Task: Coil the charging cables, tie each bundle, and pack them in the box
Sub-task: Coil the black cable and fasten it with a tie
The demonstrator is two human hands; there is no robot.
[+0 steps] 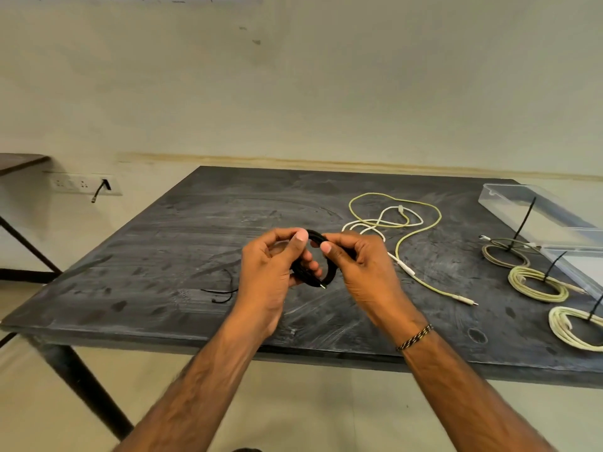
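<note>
Head view looks down on both hands raised just above the middle of a dark, scuffed bench (195,223), working one black charging cable (329,272) wound into a small coil. The left hand (270,272) has its fingers curled round the coil's left side, thumb pressed on top; the right hand (362,265) pinches the top of the coil between thumb and curled fingers, and a metal plug tip pokes out at the bottom. I judge the cable light and limp with a little spring, so the turns will want to fan open unless held where they cross; the best hold is across the whole bundle, not on the plug. A loose black tie (222,290) lies on the bench just left of the hands, probably meant for this coil. To the right, a yellow-green cable (421,231) and a white cable (372,225) lie tangled and not yet coiled. Farther right, three finished bundles sit near the bench edge, each cinched with a black tie: a greyish bundle (504,256), a yellow bundle (535,285) and a pale bundle (574,327). The clear plastic box (509,199) stands beyond them at the far right corner, its lid seemingly lying beside it; none of the three bundles lies in it. No brand, label or writing can be read anywhere. A braided bracelet (414,337) circles the right wrist.
</note>
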